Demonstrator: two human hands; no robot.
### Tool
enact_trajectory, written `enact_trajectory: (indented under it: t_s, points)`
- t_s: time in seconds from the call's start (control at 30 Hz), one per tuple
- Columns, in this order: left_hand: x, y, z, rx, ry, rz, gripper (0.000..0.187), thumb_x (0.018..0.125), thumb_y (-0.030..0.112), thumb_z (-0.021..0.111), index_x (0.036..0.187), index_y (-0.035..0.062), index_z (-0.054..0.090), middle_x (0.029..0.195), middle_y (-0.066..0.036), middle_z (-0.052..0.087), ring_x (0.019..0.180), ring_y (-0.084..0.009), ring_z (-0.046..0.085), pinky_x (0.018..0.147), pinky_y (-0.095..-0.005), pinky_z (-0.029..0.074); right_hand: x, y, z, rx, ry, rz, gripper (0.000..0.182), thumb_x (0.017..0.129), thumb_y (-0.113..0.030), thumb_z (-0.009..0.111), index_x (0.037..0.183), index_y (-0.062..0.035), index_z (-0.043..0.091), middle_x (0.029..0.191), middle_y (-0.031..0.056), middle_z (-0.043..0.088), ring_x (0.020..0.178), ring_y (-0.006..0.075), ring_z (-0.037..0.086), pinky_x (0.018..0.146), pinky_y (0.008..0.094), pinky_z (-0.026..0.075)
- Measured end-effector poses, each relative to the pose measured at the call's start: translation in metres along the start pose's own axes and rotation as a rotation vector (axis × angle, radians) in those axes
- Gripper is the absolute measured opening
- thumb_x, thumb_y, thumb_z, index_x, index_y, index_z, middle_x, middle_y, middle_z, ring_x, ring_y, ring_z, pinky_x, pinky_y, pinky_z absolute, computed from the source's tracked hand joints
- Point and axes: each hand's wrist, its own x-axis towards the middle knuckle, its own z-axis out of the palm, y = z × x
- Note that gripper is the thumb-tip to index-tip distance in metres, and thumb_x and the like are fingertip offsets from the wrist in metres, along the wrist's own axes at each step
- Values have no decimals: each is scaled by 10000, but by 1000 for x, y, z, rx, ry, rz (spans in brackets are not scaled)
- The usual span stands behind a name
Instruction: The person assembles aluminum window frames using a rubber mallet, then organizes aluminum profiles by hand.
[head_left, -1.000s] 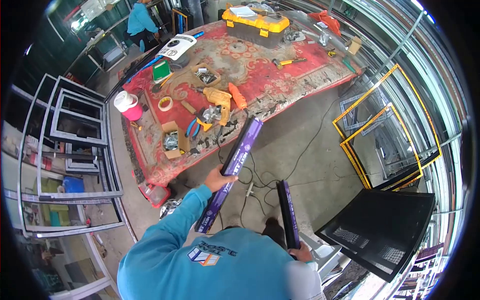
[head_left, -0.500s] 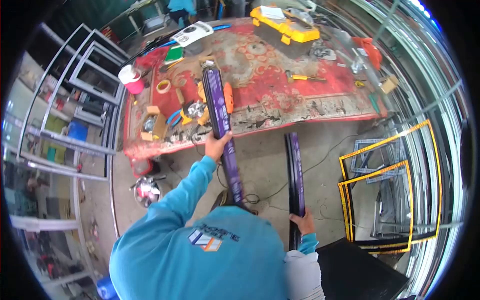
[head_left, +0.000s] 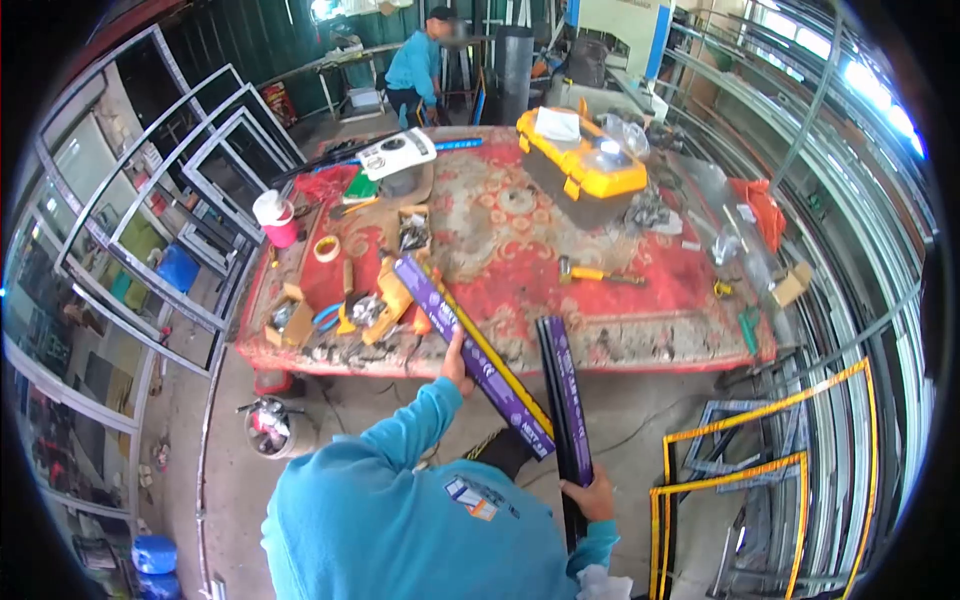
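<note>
My left hand [head_left: 457,362] is closed round a purple and yellow profile bar [head_left: 488,368], which slants from over the table's front edge down to the right. Lower right, my right hand [head_left: 592,494] grips a black and purple profile bar [head_left: 568,410] standing nearly upright in the view. The lower end of the left bar lies close beside the right bar; whether they touch I cannot tell. Near the left bar's upper end, an orange-yellow power tool [head_left: 390,300] and a small box of metal parts [head_left: 413,230] rest on the red patterned table cover [head_left: 500,265].
Farther back on the table are a yellow toolbox [head_left: 590,165] and a hammer [head_left: 600,273]. A pink and white jug [head_left: 274,218] stands at the left. Yellow-edged frames [head_left: 735,455] lean at the right. Behind the table is another person [head_left: 415,68]. A bucket [head_left: 270,425] is on the floor.
The view has tilted up, showing more of the background and the other person. The left bar has turned to a slant, showing its yellow side, and its lower end has come close to the right bar.
</note>
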Motion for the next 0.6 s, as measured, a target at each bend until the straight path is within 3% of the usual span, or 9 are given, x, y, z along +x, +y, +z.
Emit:
enact_trajectory:
  t_s: [0.03,0.1,0.2,0.33,0.4,0.6]
  points:
    - [17,-8,7,0,-11,18,518,852,562,604,1109,112,593,958,-46,681,828,-233,660,815,-438,549,22,7,-9,4,2,-21,530,617,-258,832,1000,23,598,859,132,644,774,227,615,740,355,498]
    - [54,-22,20,-78,158,74,514,847,592,595,1065,126,606,913,-66,681,791,-242,668,793,-466,557,70,19,-31,-48,-54,-98,535,632,-312,834,979,15,593,869,175,640,799,277,634,733,393,494]
    - [98,-30,24,-143,165,99,588,821,641,590,1114,132,599,943,-80,677,827,-265,665,813,-490,547,148,18,-60,-38,-202,-42,557,641,-315,833,1013,13,579,894,165,631,814,268,631,751,384,495]
    - [98,-2,82,-180,274,119,628,791,699,565,1027,121,640,894,-98,680,779,-290,658,780,-477,553,233,-26,-81,-17,-260,-81,582,654,-311,827,1050,22,560,928,157,635,838,253,630,768,367,495]
    - [110,10,83,-196,178,145,613,794,702,550,963,124,661,843,-81,686,752,-276,661,755,-468,553,267,-58,-92,84,-332,-160,605,667,-307,819,1083,35,543,945,158,644,870,242,628,784,360,492]
    - [136,30,116,-285,59,268,586,824,670,536,921,105,657,802,-92,677,709,-269,659,694,-433,564,348,-67,-91,157,-519,-207,555,699,-266,777,1110,44,570,959,138,657,868,208,623,783,345,485]
